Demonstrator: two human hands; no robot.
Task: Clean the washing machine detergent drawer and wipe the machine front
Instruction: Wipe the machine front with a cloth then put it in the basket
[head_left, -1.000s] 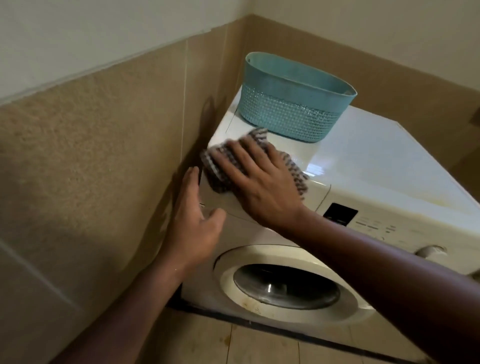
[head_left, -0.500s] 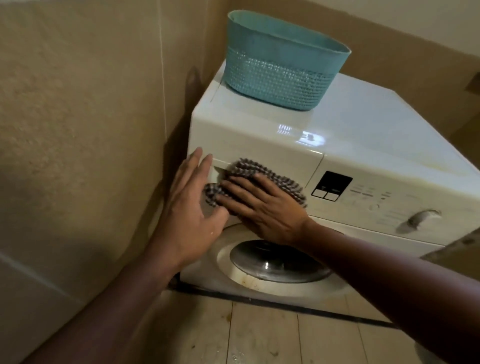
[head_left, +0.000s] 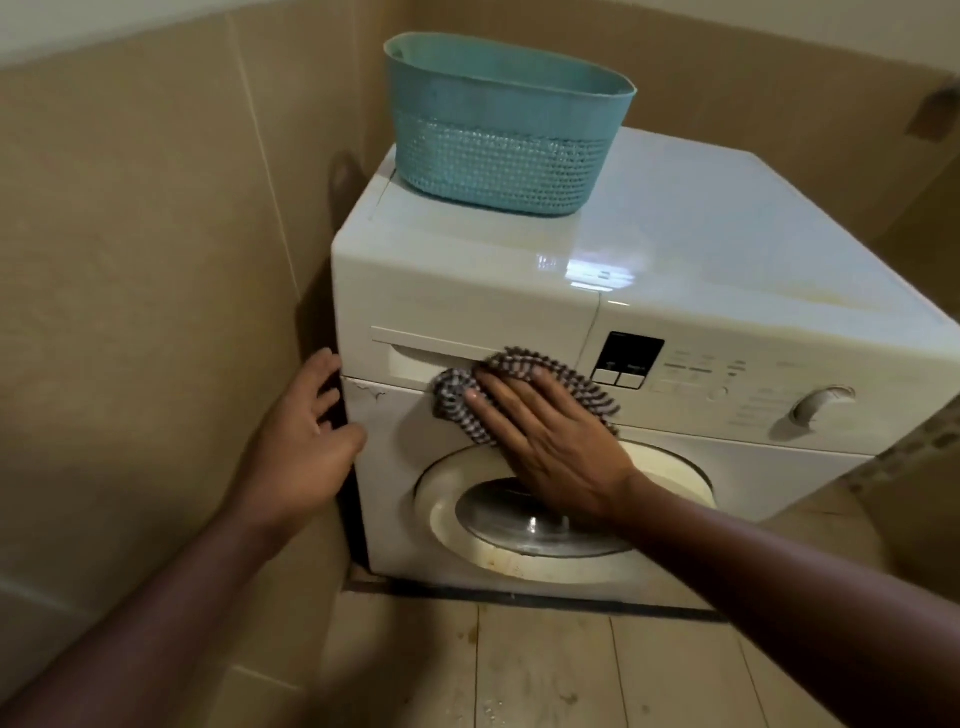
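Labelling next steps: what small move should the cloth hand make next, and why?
Probably slide the cloth right, across the panel toward the display: the right hand presses it flat low on the drawer, which is shut, and the left hand braces the machine.

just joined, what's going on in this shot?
A person is wiping the front of a white washing machine. The right hand presses a checked cloth flat against the panel, just under the detergent drawer and above the round door. The left hand rests on the machine's left front corner, thumb on the front. The drawer is shut. A teal basket sits on top, at the back left.
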